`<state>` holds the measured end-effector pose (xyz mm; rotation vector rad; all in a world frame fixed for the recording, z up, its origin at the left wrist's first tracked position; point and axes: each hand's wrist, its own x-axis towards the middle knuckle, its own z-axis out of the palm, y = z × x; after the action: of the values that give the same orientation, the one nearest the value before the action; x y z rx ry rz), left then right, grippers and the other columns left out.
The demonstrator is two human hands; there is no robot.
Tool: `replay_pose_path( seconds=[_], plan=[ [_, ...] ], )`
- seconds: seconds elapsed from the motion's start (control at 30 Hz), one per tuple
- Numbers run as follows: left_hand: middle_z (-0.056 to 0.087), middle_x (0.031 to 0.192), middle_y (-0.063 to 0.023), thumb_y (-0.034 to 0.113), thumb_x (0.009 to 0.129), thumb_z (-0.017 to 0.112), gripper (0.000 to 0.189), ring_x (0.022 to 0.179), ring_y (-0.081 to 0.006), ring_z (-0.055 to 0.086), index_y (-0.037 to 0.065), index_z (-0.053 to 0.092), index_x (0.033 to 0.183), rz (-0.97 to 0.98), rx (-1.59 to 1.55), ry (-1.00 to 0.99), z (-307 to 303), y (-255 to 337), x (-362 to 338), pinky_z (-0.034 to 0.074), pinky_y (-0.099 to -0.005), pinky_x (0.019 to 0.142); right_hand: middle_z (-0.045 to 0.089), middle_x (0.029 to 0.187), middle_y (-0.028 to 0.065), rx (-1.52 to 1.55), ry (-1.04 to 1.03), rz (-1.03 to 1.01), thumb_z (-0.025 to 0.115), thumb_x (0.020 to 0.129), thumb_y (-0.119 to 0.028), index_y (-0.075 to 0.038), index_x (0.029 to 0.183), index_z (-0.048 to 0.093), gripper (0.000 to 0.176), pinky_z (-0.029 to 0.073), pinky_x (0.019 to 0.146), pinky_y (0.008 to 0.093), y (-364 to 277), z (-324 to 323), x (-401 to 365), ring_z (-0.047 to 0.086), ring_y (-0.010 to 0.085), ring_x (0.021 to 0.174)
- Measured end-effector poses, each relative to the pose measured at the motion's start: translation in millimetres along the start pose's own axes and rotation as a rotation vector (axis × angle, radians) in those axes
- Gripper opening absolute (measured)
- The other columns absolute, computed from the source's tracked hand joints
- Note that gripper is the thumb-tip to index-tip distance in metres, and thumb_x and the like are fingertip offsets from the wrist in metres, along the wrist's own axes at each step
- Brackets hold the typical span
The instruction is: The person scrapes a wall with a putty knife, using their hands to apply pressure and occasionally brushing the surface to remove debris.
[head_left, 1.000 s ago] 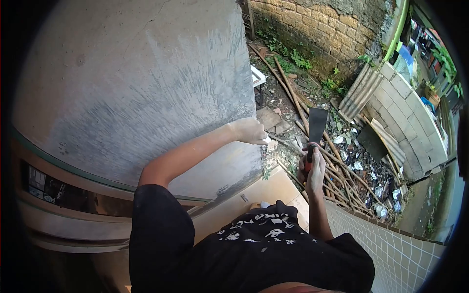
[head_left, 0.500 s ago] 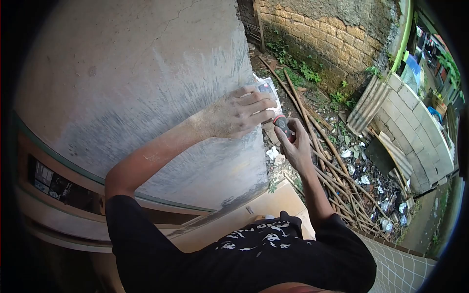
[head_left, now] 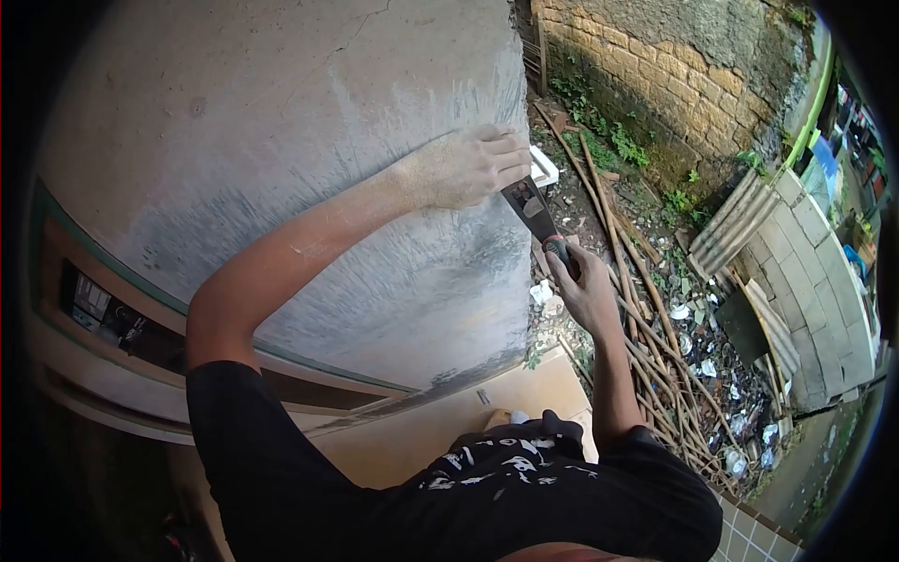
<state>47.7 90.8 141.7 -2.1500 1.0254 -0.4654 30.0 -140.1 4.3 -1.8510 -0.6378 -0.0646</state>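
Note:
My right hand [head_left: 587, 292] grips the handle of a putty knife [head_left: 534, 212], which is dark with a red ring. Its broad blade points up and left, its end close to the fingers of my left hand [head_left: 473, 169]. Dusty with pale powder, my left hand is closed at the edge of the wall. A white container [head_left: 546, 168] shows just beyond its fingertips and appears held there; most of it is hidden behind the hand. Streaky grey-white patches cover the plastered wall [head_left: 403, 253] beside my left forearm.
Past the wall's edge lie long bamboo poles [head_left: 604, 201] and scattered rubbish [head_left: 716, 365]. A mossy brick wall [head_left: 655, 75] stands behind them, and a leaning block panel [head_left: 810, 290] is at the right. Below is a tan ledge [head_left: 534, 393]; a window opening [head_left: 117, 318] is at the left.
My left hand has moved up, and the white container has turned from its printed side to a rim-like edge. The putty knife's blade, hidden before, now shows; my right hand is slightly lower and farther right.

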Motion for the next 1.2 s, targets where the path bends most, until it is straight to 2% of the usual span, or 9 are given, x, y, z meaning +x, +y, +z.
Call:
replay_pose_path(
  seconds=[0.33, 0.53, 0.7, 0.8, 0.9, 0.97, 1.07, 1.1, 1.2],
  plan=[
    [0.053, 0.132, -0.0028, 0.023, 0.077, 0.067, 0.041, 0.129, -0.0152, 0.041, 0.009, 0.061, 0.116, -0.008, -0.047, -0.013, -5.1, -5.8, -3.7, 0.019, -0.0384, 0.117, 0.050, 0.062, -0.0007, 0.502, 0.040, 0.114, 0.048, 0.098, -0.020, -0.001, 0.092, 0.054, 0.020, 0.033, 0.043, 0.0214, -11.6, 1.5, -32.3, 0.044, 0.0049, 0.048],
    [0.056, 0.127, -0.0046, 0.017, 0.073, 0.071, 0.040, 0.128, -0.0177, 0.042, 0.014, 0.062, 0.112, -0.207, -0.487, 0.194, -6.0, 3.8, 0.3, 0.033, -0.0344, 0.112, 0.053, 0.065, 0.0003, 0.549, -0.089, 0.019, 0.047, 0.099, -0.021, 0.000, 0.102, 0.053, 0.022, 0.036, 0.044, 0.0219, -34.6, 25.8, -19.4, 0.046, 0.0056, 0.048],
    [0.063, 0.109, -0.0057, 0.019, 0.077, 0.066, 0.034, 0.113, -0.0220, 0.055, 0.013, 0.061, 0.110, -0.257, -0.584, -0.215, -13.2, 19.7, 4.2, 0.045, -0.0355, 0.098, 0.055, 0.066, 0.0018, 0.564, -0.075, -0.004, 0.047, 0.099, -0.021, 0.000, 0.098, 0.052, 0.022, 0.037, 0.044, 0.0226, -38.8, 29.1, -11.4, 0.047, 0.0064, 0.048],
    [0.064, 0.095, -0.0072, 0.021, 0.081, 0.060, 0.017, 0.093, -0.0259, 0.062, 0.009, 0.062, 0.094, -0.189, -0.512, 0.167, 4.6, 27.4, 4.8, 0.051, -0.0368, 0.086, 0.054, 0.064, 0.0018, 0.611, -0.057, 0.056, 0.047, 0.099, -0.021, 0.000, 0.096, 0.053, 0.022, 0.036, 0.043, 0.0227, -33.5, 28.9, -9.9, 0.047, 0.0060, 0.047],
    [0.063, 0.107, -0.0070, 0.023, 0.084, 0.059, 0.027, 0.108, -0.0233, 0.058, 0.013, 0.061, 0.110, -0.240, -0.517, -0.154, 8.6, 30.6, 8.1, 0.045, -0.0370, 0.095, 0.052, 0.060, 0.0004, 0.580, -0.019, 0.051, 0.047, 0.099, -0.021, 0.000, 0.091, 0.053, 0.023, 0.035, 0.043, 0.0225, -31.2, 35.6, -9.5, 0.045, 0.0055, 0.046],
    [0.066, 0.093, -0.0112, 0.024, 0.085, 0.056, 0.021, 0.092, -0.0269, 0.064, 0.008, 0.066, 0.094, -0.209, -0.514, 0.156, 17.5, 30.0, 9.1, 0.051, -0.0381, 0.085, 0.051, 0.058, 0.0000, 0.595, -0.047, 0.081, 0.047, 0.099, -0.020, 0.000, 0.090, 0.053, 0.023, 0.035, 0.044, 0.0227, -41.0, 40.4, -13.8, 0.045, 0.0054, 0.046],
    [0.065, 0.072, -0.0150, 0.024, 0.085, 0.055, 0.026, 0.070, -0.0304, 0.066, 0.004, 0.066, 0.072, -0.265, -0.546, -0.155, 5.0, 26.5, 38.0, 0.054, -0.0400, 0.068, 0.049, 0.055, 0.0018, 0.534, -0.034, 0.018, 0.050, 0.097, -0.017, 0.002, 0.092, 0.056, 0.020, 0.036, 0.046, 0.0257, -46.2, 60.7, -24.6, 0.044, 0.0070, 0.047],
    [0.058, 0.054, -0.0167, 0.024, 0.085, 0.055, 0.036, 0.052, -0.0332, 0.062, 0.003, 0.060, 0.056, -0.243, -0.580, 0.075, 6.7, 27.8, 35.6, 0.052, -0.0417, 0.054, 0.050, 0.056, 0.0021, 0.579, -0.058, 0.024, 0.051, 0.097, -0.016, 0.002, 0.092, 0.056, 0.019, 0.036, 0.046, 0.0259, -51.1, 61.8, -27.4, 0.045, 0.0073, 0.048],
    [0.058, 0.056, -0.0182, 0.025, 0.085, 0.055, 0.035, 0.055, -0.0329, 0.063, 0.003, 0.061, 0.059, -0.266, -0.509, 0.110, 4.2, 29.7, 28.7, 0.052, -0.0416, 0.055, 0.051, 0.059, 0.0019, 0.561, -0.142, -0.029, 0.051, 0.096, -0.016, 0.002, 0.093, 0.057, 0.019, 0.037, 0.048, 0.0256, -54.1, 59.4, -33.5, 0.046, 0.0073, 0.051]
  ],
)
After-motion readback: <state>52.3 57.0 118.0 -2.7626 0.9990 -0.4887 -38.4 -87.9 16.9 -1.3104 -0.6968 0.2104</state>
